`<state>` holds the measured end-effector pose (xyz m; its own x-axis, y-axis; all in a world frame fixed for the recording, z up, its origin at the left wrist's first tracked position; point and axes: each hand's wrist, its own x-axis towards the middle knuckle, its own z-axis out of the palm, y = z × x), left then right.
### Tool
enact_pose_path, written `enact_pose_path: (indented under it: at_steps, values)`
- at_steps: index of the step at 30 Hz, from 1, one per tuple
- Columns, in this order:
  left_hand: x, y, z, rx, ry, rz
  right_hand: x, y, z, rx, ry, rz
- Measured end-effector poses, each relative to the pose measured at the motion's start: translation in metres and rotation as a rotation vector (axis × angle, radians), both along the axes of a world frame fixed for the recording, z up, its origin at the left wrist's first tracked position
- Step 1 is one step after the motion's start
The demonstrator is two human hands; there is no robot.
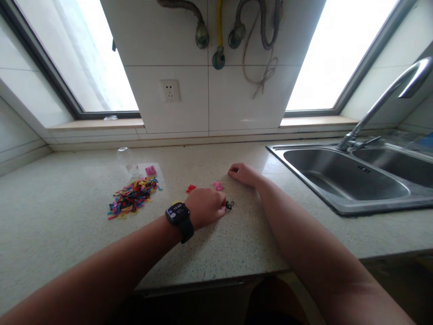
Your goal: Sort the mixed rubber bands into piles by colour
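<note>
Bands (230, 205) in black lie on the desk (67, 212) right by the fingertips of your left hand (207, 207), whose fingers are bunched together; whether they pinch any, I cannot tell. Your right hand (244, 174) rests farther and to the right, fingers curled in, its grip unclear too. Pink bands (218, 185) sit between, near it, with red bands (191, 188) to the left. Farther left lies a mixed multicoloured pile (133, 197), just nearer than a clear container (126, 159).

Little black bits (230, 205) were bunched near pink bits (218, 186). Red bits (191, 188) were heaped left of pink. Big mixed-colour pile (133, 197) was spread further left.
</note>
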<state>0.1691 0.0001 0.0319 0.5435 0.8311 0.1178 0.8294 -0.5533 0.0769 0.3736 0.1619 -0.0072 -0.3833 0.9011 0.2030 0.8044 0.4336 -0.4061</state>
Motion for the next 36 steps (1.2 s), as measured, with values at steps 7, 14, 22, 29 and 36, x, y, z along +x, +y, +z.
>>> enact_pose_path:
  at_steps: [7, 14, 22, 29, 36]
  values:
    - [0.004, -0.008, 0.004, 0.008, 0.033, 0.024, 0.001, 0.003, -0.003, 0.015, 0.003, 0.006]
    - [-0.022, -0.037, 0.005, 0.011, 0.026, -0.024, 0.0, 0.0, 0.0, -0.016, 0.005, -0.006]
    - [-0.061, -0.09, -0.023, 0.015, -0.077, -0.276, 0.001, 0.002, -0.003, 0.0, -0.01, 0.006]
    - [-0.072, -0.1, -0.038, 0.032, -0.172, -0.471, 0.004, 0.001, -0.004, -0.002, 0.002, 0.043]
    - [-0.076, -0.094, -0.037, -0.018, -0.202, -0.508, 0.002, -0.005, 0.001, -0.035, -0.015, 0.027]
